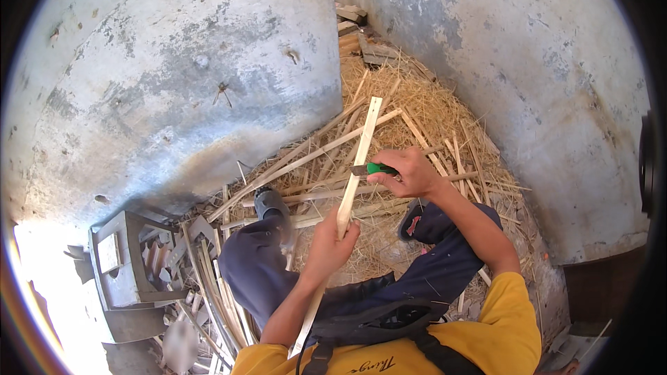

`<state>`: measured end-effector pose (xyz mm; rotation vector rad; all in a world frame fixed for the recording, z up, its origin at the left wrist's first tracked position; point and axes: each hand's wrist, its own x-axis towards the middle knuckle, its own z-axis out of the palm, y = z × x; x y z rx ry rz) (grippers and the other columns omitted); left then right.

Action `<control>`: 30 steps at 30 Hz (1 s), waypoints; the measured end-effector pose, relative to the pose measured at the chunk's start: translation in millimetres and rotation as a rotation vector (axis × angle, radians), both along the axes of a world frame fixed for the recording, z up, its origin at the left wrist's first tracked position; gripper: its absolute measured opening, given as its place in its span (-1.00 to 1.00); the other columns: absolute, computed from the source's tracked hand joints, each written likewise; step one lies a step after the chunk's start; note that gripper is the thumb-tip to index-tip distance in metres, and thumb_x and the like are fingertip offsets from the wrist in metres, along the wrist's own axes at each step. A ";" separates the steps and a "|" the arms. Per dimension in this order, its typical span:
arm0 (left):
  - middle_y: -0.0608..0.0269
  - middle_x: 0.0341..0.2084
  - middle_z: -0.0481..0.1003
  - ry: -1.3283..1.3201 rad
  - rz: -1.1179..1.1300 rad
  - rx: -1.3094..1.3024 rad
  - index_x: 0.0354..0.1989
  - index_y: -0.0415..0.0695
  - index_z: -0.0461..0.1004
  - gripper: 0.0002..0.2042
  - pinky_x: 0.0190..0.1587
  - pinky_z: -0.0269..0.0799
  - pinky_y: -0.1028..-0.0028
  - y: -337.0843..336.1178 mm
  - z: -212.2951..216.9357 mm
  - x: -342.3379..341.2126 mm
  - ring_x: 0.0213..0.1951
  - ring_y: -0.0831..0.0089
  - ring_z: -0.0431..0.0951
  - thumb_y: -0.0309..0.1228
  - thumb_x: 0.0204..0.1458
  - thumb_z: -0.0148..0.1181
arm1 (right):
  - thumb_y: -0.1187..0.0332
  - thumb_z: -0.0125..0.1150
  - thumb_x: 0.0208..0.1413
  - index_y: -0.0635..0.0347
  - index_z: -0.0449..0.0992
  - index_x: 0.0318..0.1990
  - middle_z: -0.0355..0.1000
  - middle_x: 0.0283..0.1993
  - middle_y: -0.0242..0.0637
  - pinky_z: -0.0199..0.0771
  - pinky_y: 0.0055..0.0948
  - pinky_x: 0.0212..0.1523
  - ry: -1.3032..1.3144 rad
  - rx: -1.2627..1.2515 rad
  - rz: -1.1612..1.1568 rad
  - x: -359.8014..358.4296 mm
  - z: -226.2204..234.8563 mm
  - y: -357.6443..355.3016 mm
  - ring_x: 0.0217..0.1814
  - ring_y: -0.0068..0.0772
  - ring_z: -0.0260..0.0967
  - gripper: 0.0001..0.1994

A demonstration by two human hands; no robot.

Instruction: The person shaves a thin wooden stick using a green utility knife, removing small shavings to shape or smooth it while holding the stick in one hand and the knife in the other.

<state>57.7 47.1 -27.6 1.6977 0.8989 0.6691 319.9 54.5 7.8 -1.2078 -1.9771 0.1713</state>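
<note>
A long pale wooden strip [365, 137] slants upward and away from my lap, its lower end passing under my left forearm near my waist. My left hand [329, 246] is closed around it below its middle. My right hand [413, 172] grips a knife with a green handle [379, 167]. The blade of this knife lies across the strip, above my left hand, and touches it. Its tip reaches just past the strip's left edge.
Curly shavings [438, 107] and several loose strips [340, 140] cover the ground before me. Grey, peeling panels [208, 83] rise at left and right [528, 83]. A metal frame box [121, 264] stands lower left beside bundled strips. My shoes [269, 203] rest among the shavings.
</note>
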 end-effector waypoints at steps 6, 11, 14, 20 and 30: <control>0.19 -0.55 0.48 0.013 -0.013 -0.041 -0.03 -0.32 0.49 -0.77 -0.36 0.41 0.36 -0.6 8.7 -1.8 -0.48 0.47 0.48 -0.47 0.22 0.23 | 0.14 0.44 0.22 0.19 0.66 -0.17 0.62 -0.37 -0.25 0.46 -0.36 -0.54 0.017 0.063 -0.025 0.4 -4.5 1.2 -0.54 -0.28 0.54 -0.72; 0.39 -0.58 0.34 -0.031 -0.005 -0.044 -0.29 -0.23 0.40 -0.83 -0.39 0.31 0.44 -3.5 13.5 -4.5 -0.47 0.60 0.33 -0.44 0.22 0.26 | 0.15 0.43 0.24 0.20 0.66 -0.18 0.60 -0.41 -0.25 0.45 -0.38 -0.54 0.000 0.133 -0.089 4.9 5.7 4.3 -0.55 -0.33 0.52 -0.73; 0.38 -0.58 0.35 -0.022 -0.011 -0.056 -0.29 -0.24 0.40 -0.83 -0.38 0.33 0.42 -5.0 19.2 -4.7 -0.46 0.59 0.33 -0.43 0.21 0.26 | 0.13 0.39 0.28 0.21 0.67 -0.17 0.59 -0.43 -0.27 0.41 -0.41 -0.55 0.041 0.168 -0.161 25.4 10.5 15.9 -0.57 -0.39 0.47 -0.71; 0.33 -0.58 0.36 0.020 -0.178 -0.149 -0.20 -0.24 0.45 -0.85 -0.37 0.34 0.40 -20.2 12.7 -5.2 -0.46 0.56 0.35 -0.43 0.20 0.24 | -0.08 0.10 0.45 0.21 0.68 -0.15 0.44 -0.54 -0.46 0.17 -0.48 -0.49 0.244 0.014 -0.746 126.0 16.2 44.8 -0.55 -0.57 0.21 -0.52; 0.32 -0.46 0.45 0.048 -0.072 -0.054 0.06 -0.24 0.48 -0.68 -0.32 0.39 0.41 0.2 11.3 0.5 -0.41 0.54 0.43 -0.26 0.32 0.29 | -0.11 0.12 0.43 0.19 0.58 -0.05 0.46 -0.48 -0.37 0.24 -0.40 -0.40 0.357 -0.128 -0.525 88.1 2.7 29.0 -0.50 -0.54 0.27 -0.53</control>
